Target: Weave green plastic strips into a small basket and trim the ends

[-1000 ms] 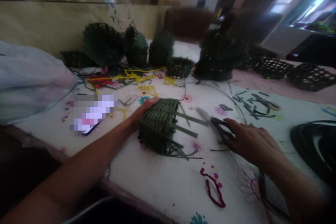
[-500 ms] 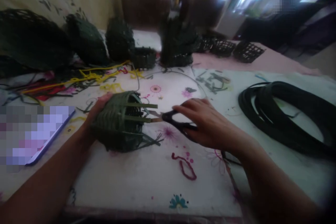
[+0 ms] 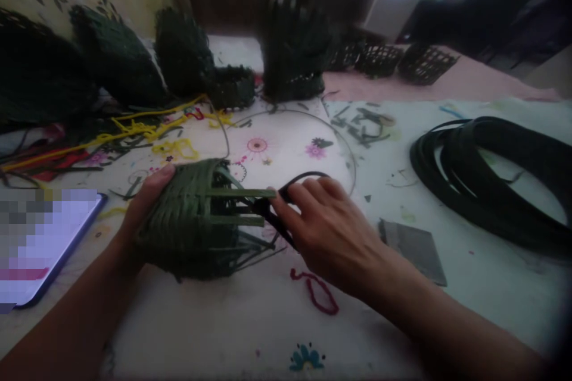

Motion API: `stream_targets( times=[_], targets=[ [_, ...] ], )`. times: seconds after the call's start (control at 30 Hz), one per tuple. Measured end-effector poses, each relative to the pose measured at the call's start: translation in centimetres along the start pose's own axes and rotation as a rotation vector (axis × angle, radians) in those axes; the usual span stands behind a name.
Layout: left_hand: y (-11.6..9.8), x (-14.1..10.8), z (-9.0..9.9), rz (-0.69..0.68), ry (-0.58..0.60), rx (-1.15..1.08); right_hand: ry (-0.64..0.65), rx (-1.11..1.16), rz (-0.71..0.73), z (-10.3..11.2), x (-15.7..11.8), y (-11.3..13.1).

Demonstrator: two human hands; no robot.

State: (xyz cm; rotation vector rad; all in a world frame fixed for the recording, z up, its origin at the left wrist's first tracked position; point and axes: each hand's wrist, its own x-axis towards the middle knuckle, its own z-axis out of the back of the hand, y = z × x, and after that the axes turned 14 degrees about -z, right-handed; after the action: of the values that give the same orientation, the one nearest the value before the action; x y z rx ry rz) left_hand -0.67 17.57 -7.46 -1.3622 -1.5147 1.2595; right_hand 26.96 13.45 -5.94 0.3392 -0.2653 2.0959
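Note:
A small green woven basket [image 3: 183, 214] lies on its side above the flowered cloth, its mouth facing right. My left hand [image 3: 149, 196] grips it from the left, with most fingers hidden behind it. Loose strips [image 3: 241, 193] stick out to the right from the rim. My right hand [image 3: 322, 220] holds black-handled scissors [image 3: 279, 223]. The scissor blades are among the strips at the basket's mouth, partly hidden by them. A fingertip of my right hand is close to the end of the upper strip.
A coil of dark strip [image 3: 451, 172] lies at the right, near a grey flat piece [image 3: 415, 250]. A phone [image 3: 58, 244] lies at the left. Dark baskets [image 3: 295, 53] stand along the back. Yellow cord [image 3: 174, 146] and a dark red cord loop [image 3: 319, 294] are on the cloth.
My right hand and the scissors have moved left, bringing the blades in among the strips. The basket sits slightly lower and further left in view. The grey flat piece now shows beside my right forearm.

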Motion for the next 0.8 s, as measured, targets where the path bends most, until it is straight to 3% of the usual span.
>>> stream_targets(
  times=[0.23, 0.5, 0.67, 0.8],
  targets=[
    [-0.3, -1.5, -1.4, -0.100, 0.120, 0.100, 0.036, -0.023, -0.045, 1.7, -0.8, 1.1],
    [-0.9, -2.7, -2.1, -0.085, 0.058, 0.131, 0.012, -0.055, -0.066, 2.7, -2.1, 2.2],
    [-1.2, -3.1, -2.1, -0.127, 0.134, 0.188, 0.007, -0.076, -0.069, 3.5, -2.4, 2.7],
    [-1.3, -3.2, -2.0, -0.076, 0.086, 0.089, 0.002, -0.091, -0.060, 4.0, -2.6, 2.8]
  ],
)
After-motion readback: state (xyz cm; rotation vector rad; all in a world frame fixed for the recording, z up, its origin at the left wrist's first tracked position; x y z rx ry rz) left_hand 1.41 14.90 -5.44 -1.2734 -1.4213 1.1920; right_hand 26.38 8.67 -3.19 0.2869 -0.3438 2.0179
